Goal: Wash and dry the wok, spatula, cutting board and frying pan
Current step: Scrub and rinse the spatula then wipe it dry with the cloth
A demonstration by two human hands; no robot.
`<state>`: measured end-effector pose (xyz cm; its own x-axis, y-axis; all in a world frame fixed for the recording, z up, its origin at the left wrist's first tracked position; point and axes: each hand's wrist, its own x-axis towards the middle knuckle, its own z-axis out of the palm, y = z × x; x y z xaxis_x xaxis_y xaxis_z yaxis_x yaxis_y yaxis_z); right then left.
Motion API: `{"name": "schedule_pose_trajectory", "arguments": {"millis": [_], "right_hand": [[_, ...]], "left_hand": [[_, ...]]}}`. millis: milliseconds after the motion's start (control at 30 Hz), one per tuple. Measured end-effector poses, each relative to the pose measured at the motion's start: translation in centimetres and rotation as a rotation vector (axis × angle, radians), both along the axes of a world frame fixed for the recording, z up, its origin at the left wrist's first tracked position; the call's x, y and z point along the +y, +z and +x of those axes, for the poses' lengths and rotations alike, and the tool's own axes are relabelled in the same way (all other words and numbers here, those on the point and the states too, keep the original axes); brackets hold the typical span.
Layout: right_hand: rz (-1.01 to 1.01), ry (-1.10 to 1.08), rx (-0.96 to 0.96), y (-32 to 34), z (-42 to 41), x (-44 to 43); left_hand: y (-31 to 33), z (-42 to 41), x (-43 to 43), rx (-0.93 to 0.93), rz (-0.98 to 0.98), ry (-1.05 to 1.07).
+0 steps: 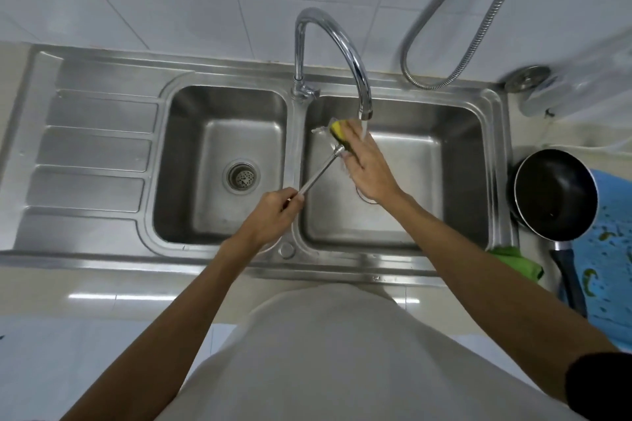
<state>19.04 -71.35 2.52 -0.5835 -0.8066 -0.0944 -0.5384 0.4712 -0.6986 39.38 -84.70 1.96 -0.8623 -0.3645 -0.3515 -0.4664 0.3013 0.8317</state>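
Observation:
My left hand [273,210] grips the end of the metal spatula's handle [319,174] over the divider of the double sink. The spatula blade [321,129] points up under the tap, mostly covered. My right hand [366,166] presses a yellow-and-green sponge [338,128] against the blade, under running water from the curved faucet [342,55]. A black frying pan [555,195] sits to the right of the sink on a blue patterned cutting board [612,270], its dark handle toward me.
The steel double sink [225,164] has a drain in its left basin and a ribbed drainboard [92,154] farther left. A green cloth [516,261] lies at the sink's right front corner. A metal hose [478,27] loops on the tiled wall.

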Motion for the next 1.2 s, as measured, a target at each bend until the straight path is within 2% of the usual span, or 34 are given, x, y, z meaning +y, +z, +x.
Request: {"name": "schedule_pose_trajectory", "arguments": {"millis": [100, 200, 300, 367, 467, 600, 700, 867, 1200], "right_hand": [[0.015, -0.1, -0.086, -0.4, -0.3, 0.7], [0.013, -0.035, -0.129, -0.9, 0.7, 2.2], [-0.011, -0.198, -0.171, -0.9, 0.5, 2.8], [-0.033, -0.267, -0.135, -0.8, 0.3, 2.5], [-0.095, -0.27, -0.073, -1.0, 0.1, 1.9], [0.059, -0.336, -0.131, -2.0, -0.7, 1.4], [0.023, -0.358, -0.269, -1.7, -0.3, 1.3], [-0.031, -0.297, -0.352, -1.0, 0.7, 1.1], [-0.126, -0.399, -0.349, -2.1, 3.5, 1.3]], "left_hand": [[-0.3, 0.2, 0.4, -0.009, 0.019, 0.022], [-0.4, 0.1, 0.3, -0.008, 0.065, 0.095], [-0.4, 0.1, 0.5, -0.019, 0.069, 0.058], [-0.3, 0.0, 0.9, -0.023, 0.078, 0.034], [-0.1, -0.1, 1.6, -0.017, 0.077, 0.003], [0.4, -0.2, 2.3, -0.016, 0.029, -0.037], [0.7, -0.1, 2.5, -0.017, 0.003, -0.047], [1.4, 0.3, 1.8, -0.044, -0.033, -0.04], [3.0, -0.8, 0.1, -0.113, -0.118, -0.079]]}}
